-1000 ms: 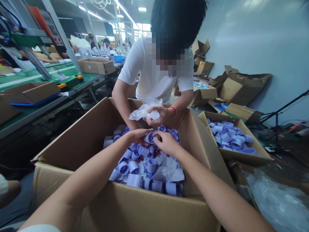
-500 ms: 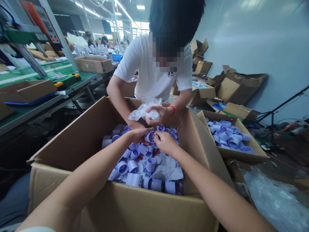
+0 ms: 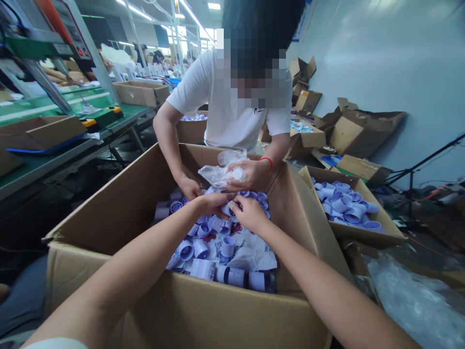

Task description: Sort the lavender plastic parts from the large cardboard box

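Over the pile in the cardboard box (image 3: 203,303), my left hand (image 3: 214,201) is closed round a lavender plastic cylinder (image 3: 226,210). My right hand (image 3: 251,213) meets it from the other side, thumb and finger pinched at the cylinder's end. Whatever lies between those fingertips is too small to make out. Beneath both hands are several similar cylinders (image 3: 202,269), some showing ribbed insides, with small red pieces (image 3: 237,227) and crumpled white sheeting (image 3: 254,257) among them.
Across the box, a co-worker in a white shirt (image 3: 232,97) holds clear plastic bags (image 3: 218,175) and reaches in with the other hand. A second box of cylinders (image 3: 390,236) stands at right, near plastic wrap (image 3: 407,291). A green workbench (image 3: 131,115) runs along the left.
The co-worker's reaching hand has shifted left and up, out from behind my left hand, and the bags moved slightly right. My right fingers have moved a little across the cylinder's end.
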The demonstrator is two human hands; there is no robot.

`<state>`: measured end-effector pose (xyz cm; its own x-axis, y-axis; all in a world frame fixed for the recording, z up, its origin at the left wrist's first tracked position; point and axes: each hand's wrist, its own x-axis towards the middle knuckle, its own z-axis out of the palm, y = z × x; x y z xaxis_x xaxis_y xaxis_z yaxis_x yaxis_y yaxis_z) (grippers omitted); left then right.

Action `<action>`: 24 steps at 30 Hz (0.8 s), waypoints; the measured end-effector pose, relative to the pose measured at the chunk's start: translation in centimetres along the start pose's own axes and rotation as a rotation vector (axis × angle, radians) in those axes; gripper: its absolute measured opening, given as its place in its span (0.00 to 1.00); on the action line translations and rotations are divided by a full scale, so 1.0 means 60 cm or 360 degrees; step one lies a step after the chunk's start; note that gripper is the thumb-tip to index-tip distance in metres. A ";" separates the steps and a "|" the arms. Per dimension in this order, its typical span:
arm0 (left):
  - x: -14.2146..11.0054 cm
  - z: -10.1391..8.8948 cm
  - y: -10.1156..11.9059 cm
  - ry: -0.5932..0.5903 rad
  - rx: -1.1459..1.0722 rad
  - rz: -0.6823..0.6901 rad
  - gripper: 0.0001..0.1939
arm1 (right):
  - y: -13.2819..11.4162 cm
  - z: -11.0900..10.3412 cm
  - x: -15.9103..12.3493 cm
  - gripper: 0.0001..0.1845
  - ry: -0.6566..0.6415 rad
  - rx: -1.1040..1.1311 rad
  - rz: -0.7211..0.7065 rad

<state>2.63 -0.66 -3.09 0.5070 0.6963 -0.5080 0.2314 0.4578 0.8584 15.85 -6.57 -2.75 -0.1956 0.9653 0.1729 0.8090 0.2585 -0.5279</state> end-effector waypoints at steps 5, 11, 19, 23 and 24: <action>0.003 -0.004 0.002 -0.0024 -0.0032 -0.0060 0.11 | 0.004 -0.001 0.000 0.12 0.0031 0.0007 -0.0008; 0.009 -0.007 -0.002 -0.0097 -0.0034 -0.0114 0.16 | 0.003 -0.004 0.000 0.15 0.0053 -0.0041 0.0014; 0.000 -0.012 0.005 -0.0045 -0.0002 -0.0186 0.19 | 0.005 -0.013 0.002 0.14 -0.0006 -0.0079 -0.0022; -0.001 -0.015 0.007 -0.0075 0.0007 -0.0205 0.19 | 0.004 -0.014 0.001 0.14 -0.0054 -0.0079 -0.0098; -0.002 -0.015 0.007 -0.0089 0.0010 -0.0200 0.19 | 0.003 -0.016 0.001 0.14 -0.0068 -0.0088 -0.0115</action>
<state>1.94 -0.07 -2.75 0.5191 0.6016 -0.6072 0.3013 0.5359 0.7886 16.49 -6.51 -2.05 -0.2772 0.9451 0.1729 0.8209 0.3265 -0.4685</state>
